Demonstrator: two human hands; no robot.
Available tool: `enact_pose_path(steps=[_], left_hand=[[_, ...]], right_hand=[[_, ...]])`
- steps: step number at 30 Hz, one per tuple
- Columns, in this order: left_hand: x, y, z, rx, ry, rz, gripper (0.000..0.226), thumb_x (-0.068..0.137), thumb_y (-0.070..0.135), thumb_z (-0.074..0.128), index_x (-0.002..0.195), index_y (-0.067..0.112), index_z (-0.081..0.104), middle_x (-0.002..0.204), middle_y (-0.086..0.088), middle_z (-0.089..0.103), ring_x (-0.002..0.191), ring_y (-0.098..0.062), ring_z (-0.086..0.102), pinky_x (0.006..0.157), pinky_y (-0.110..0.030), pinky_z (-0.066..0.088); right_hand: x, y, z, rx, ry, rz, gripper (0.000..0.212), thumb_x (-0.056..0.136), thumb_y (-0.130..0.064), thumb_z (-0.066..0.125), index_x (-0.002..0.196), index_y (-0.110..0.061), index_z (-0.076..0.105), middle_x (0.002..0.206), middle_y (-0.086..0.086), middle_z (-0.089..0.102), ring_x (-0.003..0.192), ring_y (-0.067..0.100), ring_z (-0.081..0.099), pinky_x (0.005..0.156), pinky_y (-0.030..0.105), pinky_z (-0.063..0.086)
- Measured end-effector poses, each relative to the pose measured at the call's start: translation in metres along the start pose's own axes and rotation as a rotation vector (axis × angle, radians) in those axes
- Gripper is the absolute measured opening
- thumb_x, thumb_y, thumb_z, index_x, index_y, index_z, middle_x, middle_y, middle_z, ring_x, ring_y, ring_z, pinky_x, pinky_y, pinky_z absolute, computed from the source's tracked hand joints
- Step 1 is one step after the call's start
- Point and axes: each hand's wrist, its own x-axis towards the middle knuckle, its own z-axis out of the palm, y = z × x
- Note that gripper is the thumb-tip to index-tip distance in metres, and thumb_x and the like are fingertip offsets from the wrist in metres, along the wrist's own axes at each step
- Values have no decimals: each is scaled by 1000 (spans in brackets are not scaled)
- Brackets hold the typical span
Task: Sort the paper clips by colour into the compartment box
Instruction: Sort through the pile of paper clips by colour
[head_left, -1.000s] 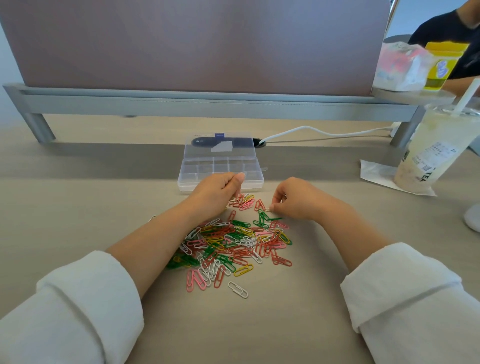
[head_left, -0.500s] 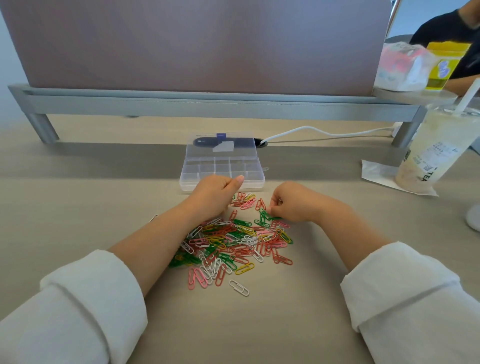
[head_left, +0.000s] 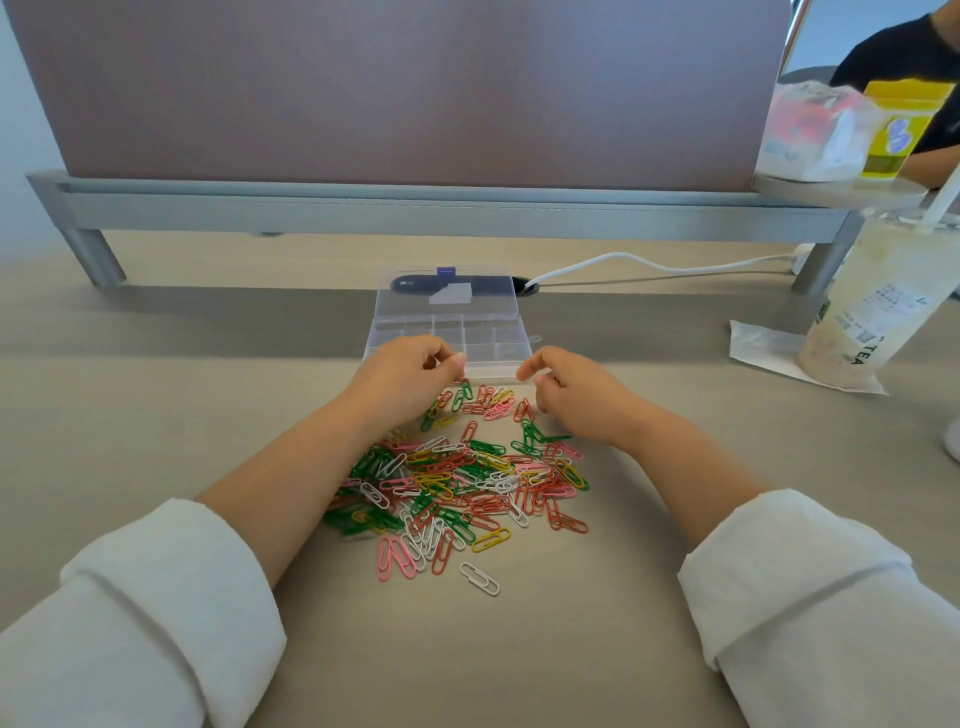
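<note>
Both hands are curled up at the near edge of the open compartment box (head_left: 493, 332): left hand (head_left: 405, 376) over its front wall, right hand (head_left: 576, 389) just off the front-right corner. Can't tell if either is pinching a clip. The mixed-colour paper clips (head_left: 467, 478) are heaped on the desk (head_left: 156, 415) between the forearms.
</note>
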Motion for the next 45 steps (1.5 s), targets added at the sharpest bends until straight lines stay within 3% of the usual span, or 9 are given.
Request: enact_pose_path(steps=[2,6,8,12,15,19,24,35,45], left_hand=[[-3,-1,-3,208,-17,87,25,94,37,46,111,27,61,64,9,51,61,-7,46,55,-25,35],[-7,-2,-1,522,-126,268,32,94,38,45,124,36,55,106,2,68,100,-18,59,81,-27,45],[-8,-2,-3,519,-135,290,28,92,40,48,115,33,62,105,5,68,95,-15,58,79,-26,44],[-6,-7,-7,402,-163,281,20,85,41,59,95,26,69,64,17,48,60,-3,42,56,-18,33],[-6,-7,-10,289,-215,259,10,82,29,65,88,23,70,54,12,41,51,-4,39,49,-17,27],[-7,-6,-10,276,-237,265,11,81,23,65,91,22,70,57,12,41,53,-4,40,50,-18,28],[-8,0,-8,268,-196,292,22,83,36,63,102,25,67,58,14,41,54,-1,40,53,-16,31],[-9,8,-8,301,-469,183,11,86,33,61,89,23,61,70,13,43,63,-3,41,53,-17,28],[-8,6,-10,290,-472,166,13,90,34,54,84,22,55,71,13,45,63,-4,41,54,-19,30]], right_hand=[[2,3,5,24,14,-11,28,97,-8,29,87,-20,52,67,-5,46,57,7,41,51,21,30],[3,1,8,25,44,-32,27,100,-15,28,87,-17,51,68,-7,44,58,7,40,53,20,29],[5,-1,7,-29,59,-48,28,100,-20,31,82,-17,52,65,-9,43,58,5,39,55,22,29],[6,-3,12,-63,110,-105,42,97,-35,41,59,-16,43,54,-3,40,52,13,37,54,29,31],[6,-6,14,-130,96,-148,29,90,-36,55,64,-23,54,54,-7,40,52,9,37,54,27,32],[5,-6,14,-205,12,-180,8,85,-30,64,90,-29,70,55,-9,39,53,6,37,53,22,30],[4,-3,12,-216,18,-183,5,84,-28,66,87,-25,69,54,-8,39,52,6,37,53,23,33],[-4,-9,14,-167,6,-244,10,84,-27,66,92,-23,71,53,-9,39,49,5,37,51,18,30],[-8,-10,17,-174,-32,-248,8,84,-23,66,89,-22,72,53,-10,41,50,4,38,54,16,33]])
